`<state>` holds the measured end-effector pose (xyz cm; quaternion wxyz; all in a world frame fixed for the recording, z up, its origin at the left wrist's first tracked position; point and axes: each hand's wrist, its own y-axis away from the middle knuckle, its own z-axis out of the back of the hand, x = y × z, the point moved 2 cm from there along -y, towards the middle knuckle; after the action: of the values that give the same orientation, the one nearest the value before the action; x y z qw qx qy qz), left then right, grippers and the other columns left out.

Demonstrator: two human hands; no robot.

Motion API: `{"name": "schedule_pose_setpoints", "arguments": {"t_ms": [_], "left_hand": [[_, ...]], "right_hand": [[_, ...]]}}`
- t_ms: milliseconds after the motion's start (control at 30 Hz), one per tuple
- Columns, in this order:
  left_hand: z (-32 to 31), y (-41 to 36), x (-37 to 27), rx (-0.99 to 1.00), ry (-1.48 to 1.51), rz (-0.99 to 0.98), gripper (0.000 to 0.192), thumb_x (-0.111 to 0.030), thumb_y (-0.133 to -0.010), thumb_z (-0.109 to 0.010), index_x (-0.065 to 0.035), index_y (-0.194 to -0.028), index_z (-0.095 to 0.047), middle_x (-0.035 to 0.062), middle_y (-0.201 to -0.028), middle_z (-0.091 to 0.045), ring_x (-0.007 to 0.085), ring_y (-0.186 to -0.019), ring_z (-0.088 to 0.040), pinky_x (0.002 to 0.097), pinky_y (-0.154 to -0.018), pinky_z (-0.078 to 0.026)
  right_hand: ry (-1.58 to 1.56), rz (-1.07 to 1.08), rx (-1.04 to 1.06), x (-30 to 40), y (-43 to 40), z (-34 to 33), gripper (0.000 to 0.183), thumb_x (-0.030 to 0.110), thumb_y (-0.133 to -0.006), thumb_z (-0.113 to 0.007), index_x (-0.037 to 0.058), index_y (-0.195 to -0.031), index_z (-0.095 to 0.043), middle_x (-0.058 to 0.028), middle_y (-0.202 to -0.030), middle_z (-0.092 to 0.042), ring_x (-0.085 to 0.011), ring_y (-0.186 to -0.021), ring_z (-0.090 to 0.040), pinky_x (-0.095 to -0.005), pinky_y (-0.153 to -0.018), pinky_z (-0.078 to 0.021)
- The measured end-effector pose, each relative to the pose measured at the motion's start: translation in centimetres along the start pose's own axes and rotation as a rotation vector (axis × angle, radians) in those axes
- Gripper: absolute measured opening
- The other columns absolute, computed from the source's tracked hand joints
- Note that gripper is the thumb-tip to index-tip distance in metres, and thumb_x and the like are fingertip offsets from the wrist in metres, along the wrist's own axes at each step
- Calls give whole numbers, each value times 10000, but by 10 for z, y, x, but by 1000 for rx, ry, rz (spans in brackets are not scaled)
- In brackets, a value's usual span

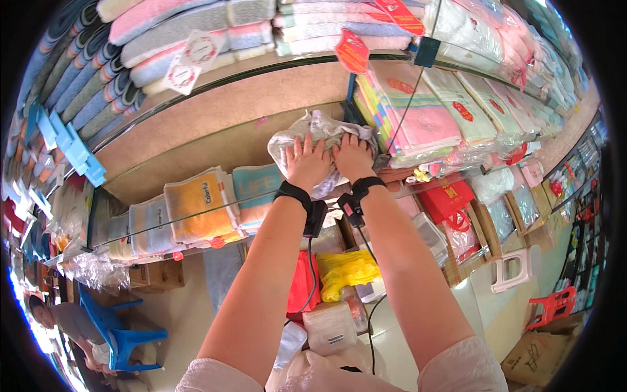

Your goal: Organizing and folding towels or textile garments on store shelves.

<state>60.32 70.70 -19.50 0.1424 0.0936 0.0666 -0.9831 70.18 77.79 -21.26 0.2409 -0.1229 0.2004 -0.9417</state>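
Note:
Both of my hands lie flat, palms down, on a bunched grey and white patterned cloth (pixel 321 122) on a glass shelf. My left hand (pixel 308 164) rests on its left part with fingers spread. On its right part is my right hand (pixel 353 156), fingers a little apart. Each wrist wears a black strap with a small device and cable. Just left of the cloth stands a blue and orange folded towel (pixel 257 188), then an orange and grey folded towel (pixel 198 206). To the right is a stack of pink and striped towels (pixel 416 115). The cloth's underside is hidden.
The glass shelf's front edge (pixel 161 225) crosses below the towels. Overhead, another shelf holds stacked towels (pixel 196 44). Below are a yellow plastic bag (pixel 345 269), a red gift bag (pixel 446 198), a white stool (pixel 512 269) and a blue chair (pixel 122 338) with a seated person (pixel 78 323).

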Motion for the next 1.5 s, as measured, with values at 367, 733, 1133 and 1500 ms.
{"name": "schedule_pose_setpoints", "arguments": {"t_ms": [367, 733, 1133, 1500], "left_hand": [[45, 84, 67, 74, 114, 26, 480, -389, -901, -241, -235, -1353, -292, 31, -1451, -161, 265, -1337, -132, 473, -1070, -55], [72, 92, 175, 101, 4, 150, 534, -448, -889, -273, -212, -1368, -261, 75, -1449, -159, 308, -1326, -153, 536, -1038, -103], [75, 8, 181, 251, -7, 288, 571, -507, -874, -272, -261, -1384, -199, 47, -1467, -58, 295, -1343, -59, 595, -1018, -55], [67, -28, 194, 217, -75, 245, 563, -490, -890, -239, -226, -1385, -185, 84, -1460, -80, 346, -1328, -100, 593, -1007, -129]], "right_hand": [[63, -177, 305, 94, 35, 41, 686, 506, -811, -454, -9, -1250, -350, -240, -1227, -381, -507, -1129, -340, -631, -873, -261], [35, -163, 732, 213, -13, 34, 901, 621, -758, -467, 68, -1386, -132, -183, -1422, -134, -456, -1277, -140, -632, -956, -183], [2, -27, 728, 200, -86, -5, 897, 568, -722, -561, 135, -1391, -150, -123, -1421, -170, -438, -1273, -160, -552, -990, -198], [21, -59, 676, 206, -107, -13, 821, 523, -760, -524, 104, -1380, -185, -116, -1413, -198, -432, -1259, -173, -574, -962, -208]]}}
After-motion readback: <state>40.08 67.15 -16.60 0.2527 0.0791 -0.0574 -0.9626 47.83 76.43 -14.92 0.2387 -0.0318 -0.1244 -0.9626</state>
